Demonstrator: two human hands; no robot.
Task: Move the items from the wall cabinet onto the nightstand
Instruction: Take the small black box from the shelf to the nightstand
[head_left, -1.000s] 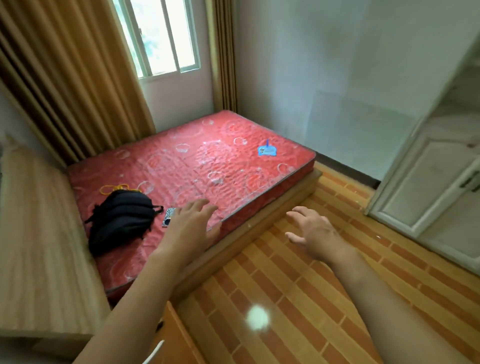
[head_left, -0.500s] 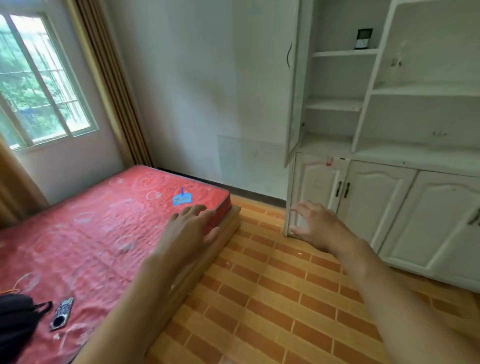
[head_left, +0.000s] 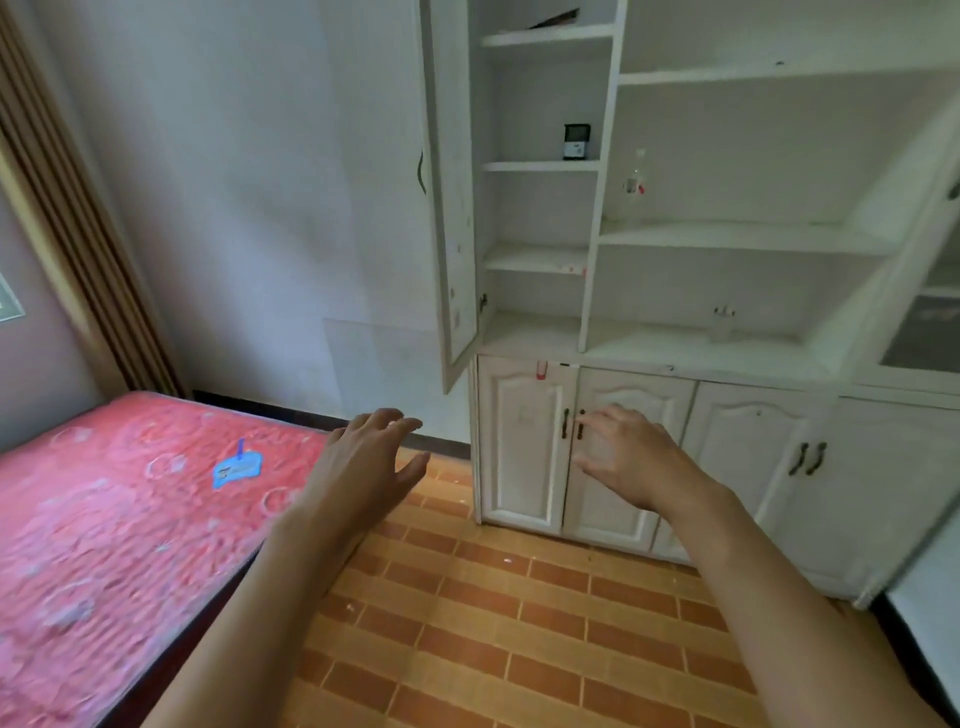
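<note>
Head view: empty hands (head_left: 363, 467) before wall cabinet (head_left: 608, 249)

The red mattress (head_left: 119, 519) is smeared by blur and cut off at the left and bottom edges, the wall cabinet (head_left: 602, 218) runs past the top and right edges, and the small dark device (head_left: 575, 141) on its shelf is too small to identify.

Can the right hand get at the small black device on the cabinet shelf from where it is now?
Probably not yet: the right hand hangs open low by the lower doors, the small black device far above it. The open door leaves the shelf unblocked.
</note>
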